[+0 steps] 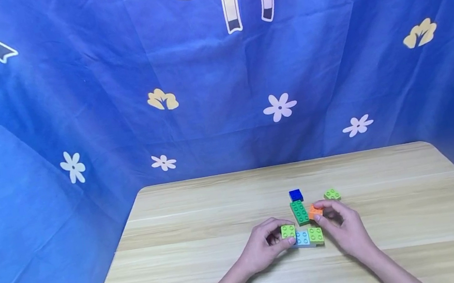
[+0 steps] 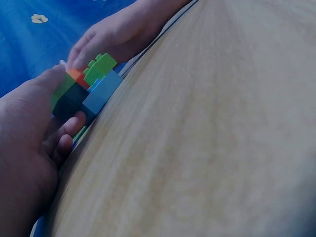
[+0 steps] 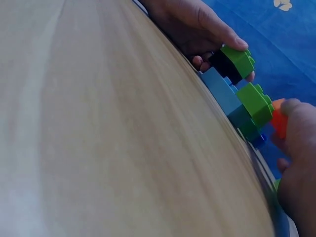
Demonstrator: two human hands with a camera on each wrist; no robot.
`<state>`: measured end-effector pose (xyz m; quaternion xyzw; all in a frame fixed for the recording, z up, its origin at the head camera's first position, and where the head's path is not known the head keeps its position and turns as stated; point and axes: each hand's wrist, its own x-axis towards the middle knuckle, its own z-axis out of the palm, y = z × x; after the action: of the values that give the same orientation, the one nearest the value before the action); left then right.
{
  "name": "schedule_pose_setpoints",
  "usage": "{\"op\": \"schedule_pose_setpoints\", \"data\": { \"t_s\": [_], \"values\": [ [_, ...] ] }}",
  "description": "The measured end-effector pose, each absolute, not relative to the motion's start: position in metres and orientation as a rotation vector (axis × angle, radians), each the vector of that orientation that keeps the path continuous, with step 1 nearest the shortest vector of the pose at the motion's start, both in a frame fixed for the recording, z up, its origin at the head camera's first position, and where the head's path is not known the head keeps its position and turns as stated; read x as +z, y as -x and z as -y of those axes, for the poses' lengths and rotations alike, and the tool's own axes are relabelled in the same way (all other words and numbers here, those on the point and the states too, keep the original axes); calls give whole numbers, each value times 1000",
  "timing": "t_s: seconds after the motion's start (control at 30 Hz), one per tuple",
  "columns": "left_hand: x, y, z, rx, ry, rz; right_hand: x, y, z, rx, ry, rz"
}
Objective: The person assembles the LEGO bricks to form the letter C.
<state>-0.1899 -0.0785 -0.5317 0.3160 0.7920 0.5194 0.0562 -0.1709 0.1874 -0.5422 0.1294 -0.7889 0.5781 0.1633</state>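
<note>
My left hand (image 1: 264, 246) grips a lime green brick (image 1: 288, 231) by its sides; in the left wrist view it sits on a dark brick (image 2: 70, 100). Beside these lies a light blue brick (image 1: 302, 238) with another lime green brick (image 1: 316, 234) on its right end, overhanging it. Between thumb and fingertips, my right hand (image 1: 345, 226) pinches an orange brick (image 1: 315, 212), studs up, just behind that right end. A longer green brick (image 1: 299, 213) lies immediately left of the orange one.
Behind the green brick lies a small dark blue brick (image 1: 296, 195). Farther right, a loose lime green brick (image 1: 332, 194) sits beyond my right fingers. All lie on a wooden table (image 1: 202, 213), with a blue patterned cloth (image 1: 216, 128) hanging behind its back edge.
</note>
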Motion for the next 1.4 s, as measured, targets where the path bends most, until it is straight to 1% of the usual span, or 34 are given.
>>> {"op": "schedule_pose_setpoints", "data": {
  "t_s": [0.13,0.3,0.5,0.8,1.0,1.4],
  "values": [
    [-530,189,80,1565,-939,-2404,-539,167,-178,1658,-447,2174],
    [-529,188,79,1563,-921,-2408,-534,161,-163,1707,-613,2090],
    [-530,188,77,1597,-941,-2400,-537,157,-152,1773,-737,2028],
    [-528,186,78,1643,-949,-2375,-534,152,-145,1640,-728,2093],
    [-530,185,79,1669,-991,-2378,-531,152,-140,1527,-782,2088],
    [-530,185,79,1647,-987,-2396,-535,153,-137,1472,-828,2079]
  ]
}}
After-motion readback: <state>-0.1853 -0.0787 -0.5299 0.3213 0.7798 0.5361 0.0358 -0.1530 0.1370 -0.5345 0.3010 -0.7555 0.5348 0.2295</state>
